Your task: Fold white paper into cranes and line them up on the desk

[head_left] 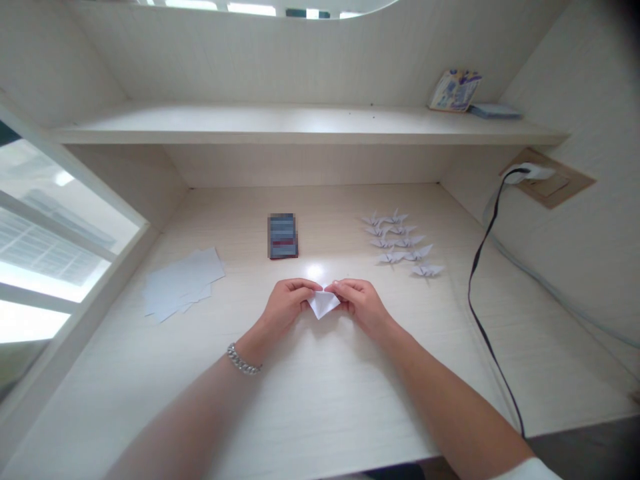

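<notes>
A small folded piece of white paper (pixel 323 303) is held between both hands just above the pale desk (pixel 320 400). My left hand (pixel 287 303) pinches its left edge with curled fingers; a silver bracelet (pixel 243 361) circles that wrist. My right hand (pixel 357 301) pinches the paper's right edge, fingers closed on it. The paper's lower point hangs down between the two hands.
Several finished paper cranes (pixel 400 243) lie in rows at the right back. A loose stack of white sheets (pixel 183 283) lies left. A dark phone (pixel 283 236) rests behind the hands. A black cable (pixel 483 280) runs from a wall socket (pixel 543 177). Packets (pixel 455 90) sit on the shelf.
</notes>
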Available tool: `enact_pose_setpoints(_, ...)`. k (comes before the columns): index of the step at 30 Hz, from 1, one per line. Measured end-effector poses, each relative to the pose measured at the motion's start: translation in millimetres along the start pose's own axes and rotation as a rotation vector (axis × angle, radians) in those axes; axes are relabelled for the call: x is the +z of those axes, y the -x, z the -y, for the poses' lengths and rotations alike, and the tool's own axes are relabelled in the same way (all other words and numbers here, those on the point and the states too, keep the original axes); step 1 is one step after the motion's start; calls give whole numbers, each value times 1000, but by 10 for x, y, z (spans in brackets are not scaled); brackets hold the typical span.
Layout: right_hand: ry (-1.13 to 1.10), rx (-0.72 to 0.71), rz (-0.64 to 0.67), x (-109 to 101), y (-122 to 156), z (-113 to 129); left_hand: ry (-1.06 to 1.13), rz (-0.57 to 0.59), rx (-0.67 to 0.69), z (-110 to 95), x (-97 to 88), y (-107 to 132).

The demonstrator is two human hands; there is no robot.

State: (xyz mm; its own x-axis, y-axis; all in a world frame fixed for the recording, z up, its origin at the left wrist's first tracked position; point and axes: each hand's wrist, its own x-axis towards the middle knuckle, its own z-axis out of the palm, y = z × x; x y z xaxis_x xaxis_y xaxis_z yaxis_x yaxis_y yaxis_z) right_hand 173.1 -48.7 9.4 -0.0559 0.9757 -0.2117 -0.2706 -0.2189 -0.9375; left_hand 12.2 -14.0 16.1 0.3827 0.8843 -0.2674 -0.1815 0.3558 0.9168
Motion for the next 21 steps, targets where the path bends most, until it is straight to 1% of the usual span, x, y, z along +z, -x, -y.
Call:
enact_pose_setpoints(4,91,-33,-57,18,-9,-7,-75,-3,21,37,-15,-10)
enact_pose_setpoints(7,146,-52,-86,35,-8,-6,-137,-26,48,54,-22,-20)
enact_pose_setpoints(10,164,-90,-116,43,-4,-5,-112,-38,76,43,-4,-16)
enact_pose_setpoints(12,158,-126,-138,39,-8,-12,-103,-38,68,33,18,-2)
enact_pose_setpoints(14,150,-170,-176,31,-16,-23,-130,3,25,32,35,14)
enact_pose_setpoints(17,133,-220,-230,24,-25,-33,-193,102,-43,48,35,30)
enact_pose_setpoints(19,101,-228,-234,26,-24,-32,-221,125,-36,59,19,29)
enact_pose_setpoints(21,64,-223,-220,32,-18,-27,-255,123,-8,65,-1,24)
